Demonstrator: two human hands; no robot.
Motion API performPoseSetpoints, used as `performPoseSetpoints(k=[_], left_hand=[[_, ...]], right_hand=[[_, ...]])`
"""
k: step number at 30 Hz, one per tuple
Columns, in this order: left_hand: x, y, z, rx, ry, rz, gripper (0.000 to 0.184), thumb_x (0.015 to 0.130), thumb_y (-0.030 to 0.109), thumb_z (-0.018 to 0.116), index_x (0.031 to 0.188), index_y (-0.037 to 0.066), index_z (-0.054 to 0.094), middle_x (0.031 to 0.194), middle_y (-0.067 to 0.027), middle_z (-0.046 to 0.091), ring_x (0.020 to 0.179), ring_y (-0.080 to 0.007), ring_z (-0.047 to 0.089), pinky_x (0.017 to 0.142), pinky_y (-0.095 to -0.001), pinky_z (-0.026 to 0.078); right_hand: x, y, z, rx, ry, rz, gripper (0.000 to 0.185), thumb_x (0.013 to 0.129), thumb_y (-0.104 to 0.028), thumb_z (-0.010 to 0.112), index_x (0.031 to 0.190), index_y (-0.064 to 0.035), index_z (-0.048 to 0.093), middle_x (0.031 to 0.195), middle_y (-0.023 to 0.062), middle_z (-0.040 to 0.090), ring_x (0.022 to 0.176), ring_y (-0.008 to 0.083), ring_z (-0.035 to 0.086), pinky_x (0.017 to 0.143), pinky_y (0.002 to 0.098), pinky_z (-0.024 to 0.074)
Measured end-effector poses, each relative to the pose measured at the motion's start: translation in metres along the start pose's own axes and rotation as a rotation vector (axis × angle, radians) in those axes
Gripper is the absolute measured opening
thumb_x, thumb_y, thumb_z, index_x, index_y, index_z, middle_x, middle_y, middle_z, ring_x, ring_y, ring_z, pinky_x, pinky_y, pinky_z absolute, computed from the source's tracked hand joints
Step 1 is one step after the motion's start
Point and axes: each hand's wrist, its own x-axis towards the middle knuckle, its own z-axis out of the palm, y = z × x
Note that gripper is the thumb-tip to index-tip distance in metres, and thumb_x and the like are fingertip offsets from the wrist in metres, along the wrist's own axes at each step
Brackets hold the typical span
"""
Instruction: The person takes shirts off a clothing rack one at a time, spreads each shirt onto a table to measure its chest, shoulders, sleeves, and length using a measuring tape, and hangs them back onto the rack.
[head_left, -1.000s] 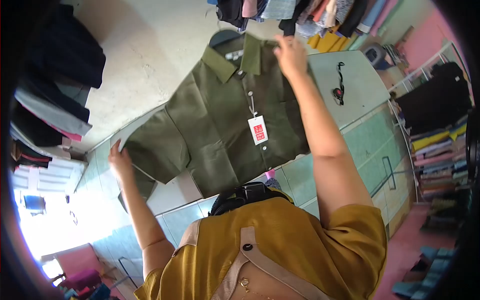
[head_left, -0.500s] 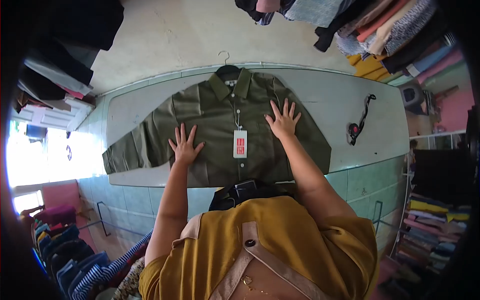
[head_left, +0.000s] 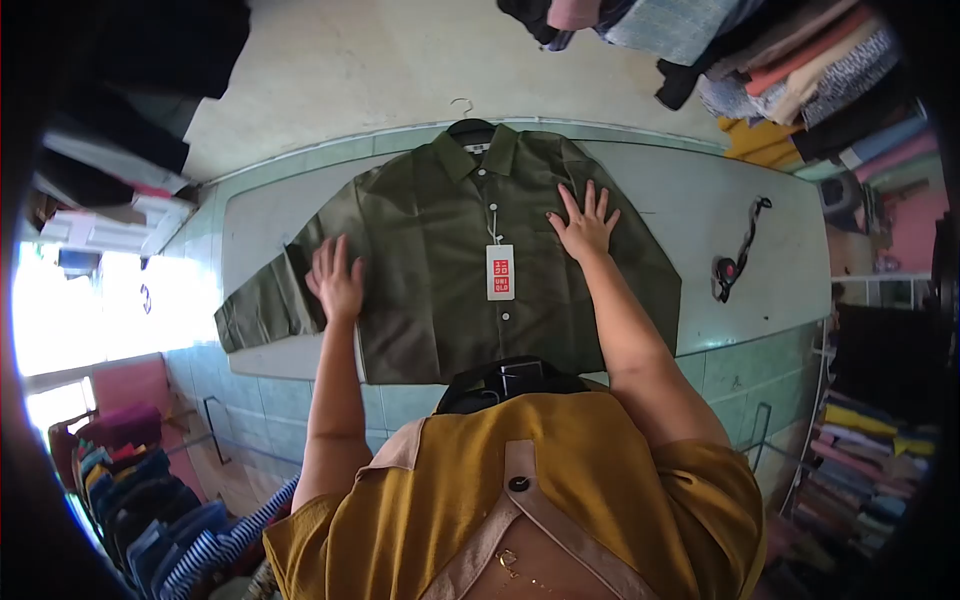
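At the left, the long sleeve (head_left: 268, 306) of the green shirt (head_left: 405, 255) lies stretched over the worktop (head_left: 785, 235), its cloth creased. Your left hand (head_left: 337, 285) is palm down and open, fingers loosely extended where sleeve meets body, gripping nothing visible; whether it presses the cloth cannot be told. It has shifted outward from the shirt's front since the previous view, which in my judgement moves its attention from the body to the sleeve. In the middle, the shirt lies front up, buttoned, with a dark hanger (head_left: 471, 127) inside the collar and a paper tag (head_left: 501, 273) hanging over the button line. Your right hand (head_left: 586, 230) is open, fingers spread on the chest, holding nothing; it likely steadies the cloth. Farther right, a black strap (head_left: 747, 235) with a red-centred round piece (head_left: 727, 268) rests on the worktop, apart from the shirt.
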Motion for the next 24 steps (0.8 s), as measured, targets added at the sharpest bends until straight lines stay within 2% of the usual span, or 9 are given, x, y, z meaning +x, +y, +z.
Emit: performPoseSetpoints(k=[3, 6, 8, 10, 14, 17, 19, 21, 24], left_hand=[[-0.004, -0.044, 0.002, 0.258, -0.098, -0.179, 0.058, 0.087, 0.046, 0.046, 0.140, 0.031, 0.028, 0.148, -0.0090, 0.020, 0.136, -0.0292, 0.017, 0.102, -0.0615, 0.015], [0.008, -0.060, 0.011, 0.242, -0.094, -0.077, 0.057, 0.088, 0.048, 0.044, 0.141, 0.033, 0.027, 0.149, -0.0084, 0.017, 0.137, -0.0292, 0.014, 0.102, -0.0631, 0.013], [0.012, -0.062, 0.013, 0.262, -0.091, -0.131, 0.058, 0.088, 0.049, 0.044, 0.141, 0.034, 0.026, 0.150, -0.0079, 0.015, 0.138, -0.0292, 0.013, 0.102, -0.0642, 0.012], [0.013, -0.064, 0.014, 0.251, -0.093, -0.111, 0.058, 0.089, 0.049, 0.043, 0.141, 0.034, 0.025, 0.150, -0.0077, 0.015, 0.138, -0.0293, 0.013, 0.101, -0.0648, 0.012], [0.014, -0.059, 0.005, 0.257, -0.132, -0.148, 0.058, 0.089, 0.051, 0.041, 0.142, 0.034, 0.023, 0.150, -0.0069, 0.014, 0.138, -0.0297, 0.013, 0.101, -0.0658, 0.011], [0.012, -0.034, 0.002, 0.299, -0.153, -0.261, 0.058, 0.088, 0.048, 0.047, 0.140, 0.033, 0.027, 0.149, -0.0072, 0.019, 0.136, -0.0305, 0.018, 0.100, -0.0665, 0.013], [0.006, -0.016, 0.011, 0.246, 0.117, -0.064, 0.055, 0.083, 0.035, 0.058, 0.134, 0.026, 0.040, 0.143, -0.0092, 0.030, 0.131, -0.0311, 0.027, 0.099, -0.0621, 0.019], [-0.010, 0.069, -0.005, -0.058, 0.305, 0.377, 0.040, 0.075, 0.014, 0.063, 0.114, 0.007, 0.056, 0.115, -0.0128, 0.056, 0.109, -0.0325, 0.049, 0.091, -0.0427, 0.039], [-0.072, 0.181, 0.012, -0.260, -0.213, 0.516, 0.026, 0.079, 0.011, 0.057, 0.104, 0.004, 0.061, 0.097, -0.0138, 0.063, 0.088, -0.0324, 0.059, 0.078, -0.0387, 0.047]], right_hand=[[0.001, -0.003, -0.002, 0.037, -0.029, -0.007, 0.063, 0.081, -0.058, 0.050, 0.137, -0.0384, 0.029, 0.150, 0.0122, 0.010, 0.137, 0.0383, 0.003, 0.102, 0.0663, 0.0067], [-0.003, 0.007, -0.017, 0.027, -0.058, 0.031, 0.061, 0.083, -0.053, 0.052, 0.137, -0.0349, 0.032, 0.149, 0.0139, 0.014, 0.137, 0.0369, 0.009, 0.103, 0.0634, 0.0100], [-0.003, 0.030, -0.016, 0.553, 0.088, -0.089, 0.053, 0.084, -0.045, 0.054, 0.133, -0.0260, 0.041, 0.142, 0.0164, 0.030, 0.132, 0.0363, 0.025, 0.103, 0.0574, 0.0198], [-0.015, 0.077, -0.031, 0.374, 0.536, -0.021, 0.035, 0.081, -0.030, 0.060, 0.114, -0.0160, 0.056, 0.118, 0.0143, 0.054, 0.115, 0.0366, 0.044, 0.096, 0.0508, 0.0322], [-0.062, 0.182, -0.057, -0.215, 0.454, 0.569, 0.045, 0.081, -0.033, 0.060, 0.124, -0.0269, 0.048, 0.138, 0.0129, 0.036, 0.124, 0.0410, 0.033, 0.097, 0.0574, 0.0308], [-0.080, 0.238, -0.065, -0.254, 0.299, 0.568, 0.044, 0.083, -0.036, 0.058, 0.125, -0.0317, 0.047, 0.141, 0.0107, 0.033, 0.126, 0.0406, 0.031, 0.098, 0.0553, 0.0315], [-0.084, 0.267, -0.054, -0.170, 0.269, 0.462, 0.042, 0.083, -0.035, 0.059, 0.124, -0.0311, 0.048, 0.139, 0.0087, 0.036, 0.124, 0.0401, 0.033, 0.096, 0.0548, 0.0334], [-0.085, 0.290, -0.045, -0.091, 0.237, 0.353, 0.041, 0.082, -0.033, 0.059, 0.122, -0.0305, 0.049, 0.137, 0.0068, 0.038, 0.122, 0.0397, 0.035, 0.094, 0.0543, 0.0354], [-0.089, 0.317, -0.041, -0.090, 0.445, 0.176, 0.029, 0.080, -0.019, 0.061, 0.108, -0.0238, 0.055, 0.118, 0.0050, 0.050, 0.103, 0.0337, 0.049, 0.085, 0.0475, 0.0406]])
